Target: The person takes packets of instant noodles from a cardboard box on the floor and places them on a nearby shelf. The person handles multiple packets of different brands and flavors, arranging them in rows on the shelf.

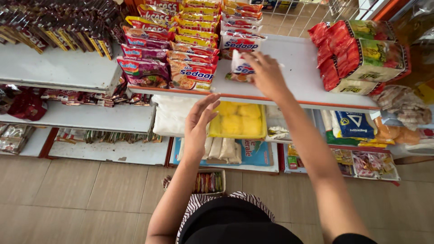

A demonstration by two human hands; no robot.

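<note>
My right hand (pixel 267 74) reaches onto the white top shelf (pixel 298 72) and grips a white noodle packet (pixel 239 68) standing near the shelf's front edge. Behind it lies another white packet of the same kind (pixel 240 43). My left hand (pixel 199 123) hovers below the shelf edge, fingers apart and holding nothing, just under the stacked red and orange noodle packets (pixel 192 74). Purple noodle packets (pixel 142 70) lie in a row to their left.
A big bundle of red and green packets (pixel 361 54) sits at the shelf's right end. Yellow bags (pixel 238 118) and white sacks (pixel 171 115) fill the shelf below. Dark sachet strips (pixel 58 31) line the left shelf. A small box of snacks (pixel 209 182) stands on the tiled floor.
</note>
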